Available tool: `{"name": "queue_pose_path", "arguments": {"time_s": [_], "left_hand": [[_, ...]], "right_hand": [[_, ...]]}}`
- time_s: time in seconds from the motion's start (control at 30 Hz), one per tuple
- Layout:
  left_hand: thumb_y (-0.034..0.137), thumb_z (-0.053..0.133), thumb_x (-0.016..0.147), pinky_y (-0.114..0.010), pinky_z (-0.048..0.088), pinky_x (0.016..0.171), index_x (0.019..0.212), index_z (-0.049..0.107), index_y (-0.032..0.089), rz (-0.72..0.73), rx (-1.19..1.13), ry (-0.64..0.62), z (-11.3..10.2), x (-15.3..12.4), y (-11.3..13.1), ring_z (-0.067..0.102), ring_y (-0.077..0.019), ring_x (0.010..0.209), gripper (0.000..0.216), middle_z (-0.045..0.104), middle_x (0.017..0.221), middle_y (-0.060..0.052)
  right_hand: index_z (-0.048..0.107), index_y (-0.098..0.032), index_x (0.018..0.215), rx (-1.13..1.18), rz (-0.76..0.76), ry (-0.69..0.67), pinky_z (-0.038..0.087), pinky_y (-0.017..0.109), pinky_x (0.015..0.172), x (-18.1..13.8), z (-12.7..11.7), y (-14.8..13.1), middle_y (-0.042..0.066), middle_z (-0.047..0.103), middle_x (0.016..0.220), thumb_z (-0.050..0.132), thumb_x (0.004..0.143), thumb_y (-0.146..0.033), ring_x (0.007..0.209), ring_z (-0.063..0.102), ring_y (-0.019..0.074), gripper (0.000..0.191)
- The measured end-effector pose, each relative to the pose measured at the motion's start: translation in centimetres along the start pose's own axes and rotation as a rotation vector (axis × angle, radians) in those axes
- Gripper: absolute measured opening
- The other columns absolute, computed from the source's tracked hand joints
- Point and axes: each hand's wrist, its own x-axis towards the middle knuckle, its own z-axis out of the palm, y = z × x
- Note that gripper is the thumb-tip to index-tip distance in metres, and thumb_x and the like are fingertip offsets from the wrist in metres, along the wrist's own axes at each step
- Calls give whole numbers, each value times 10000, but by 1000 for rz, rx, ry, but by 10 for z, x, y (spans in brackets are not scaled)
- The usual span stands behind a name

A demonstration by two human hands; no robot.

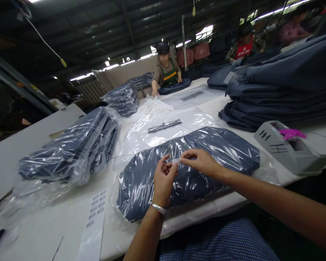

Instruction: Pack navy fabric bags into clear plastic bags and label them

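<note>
A small white strip [176, 161] sits over the middle of a plastic-wrapped dark blue item [225, 150], between the person's two hands; whether it touches the wrapping cannot be told. The right hand [200, 162] pinches the strip's right end between thumb and forefinger. The left hand [163, 179] is partly curled, forefinger raised and thumb at the strip's near edge (whether it grips the strip too, I cannot tell). A silvery bracelet [158, 208] circles the left wrist.

The wrapped item lies flat near the front edge of the white surface [67, 224]. Just beyond it is a clear plastic bag [137, 134] with a dark printed strip [164, 126]. To the left are a stack of wrapped dark items [70, 145] and, nearer the person, a sheet of barcode labels [93, 224].

On the right stands a grey holder [279, 150] with black marks and a bright pink piece [292, 133] on it. Behind that rises a pile of unwrapped dark blue items [285, 87]. Across the surface, a co-worker in a green apron [167, 74] has one hand by white strips [154, 105]. Farther back on the right, another person wears a red apron [243, 50].
</note>
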Motion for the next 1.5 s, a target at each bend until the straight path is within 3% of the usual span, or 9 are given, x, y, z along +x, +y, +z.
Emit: {"name": "queue_pose_path", "arguments": {"time_s": [0.13,0.27,0.4,0.63,1.1,1.4,1.5], "left_hand": [[403,653,834,-239,542,589,1316,486,189,-17,117,-10,-13,15,-4,665,-140,722,553,696,1006,-84],[354,594,871,-270,561,590,1319,496,204,68,300,26,-28,28,-6,695,-157,749,482,658,1214,-121],[312,568,894,-327,568,772,1213,606,221,260,553,1,-35,37,-8,694,-183,888,334,709,1128,-82],[166,474,923,-398,520,905,1112,664,250,502,925,-57,-35,45,-8,645,-209,1022,281,714,1107,-44],[179,527,915,-366,504,895,1020,719,249,548,1030,-184,-19,60,-16,610,-203,1024,229,707,1099,-33],[211,564,899,-380,500,863,955,748,250,541,1175,-250,-16,65,-26,592,-212,988,196,701,1080,-52],[232,573,897,-383,500,856,943,748,250,539,1230,-265,-17,66,-28,590,-220,989,182,702,1079,-48]], "right_hand": [[680,-168,799,9,69,-78,452,277,632,23,-6,9,25,669,725,656,788,-398,677,602,157,231],[651,-157,778,-35,178,-141,405,247,532,49,-14,19,10,631,625,649,780,-357,564,564,130,200],[676,-153,745,-161,240,-226,423,243,552,70,-15,26,26,669,659,667,759,-309,568,573,123,157],[701,-151,764,-250,277,-315,384,222,495,77,-10,22,6,650,631,666,732,-289,523,531,106,146],[737,-178,835,-481,186,-301,408,223,560,77,-5,46,25,719,745,654,765,-324,669,631,153,182],[702,-203,807,-717,123,-296,418,250,610,69,3,32,42,724,797,635,797,-317,760,650,196,133],[671,-185,964,-845,93,-259,439,301,685,62,9,26,105,718,919,648,801,-304,870,656,265,202]]}}
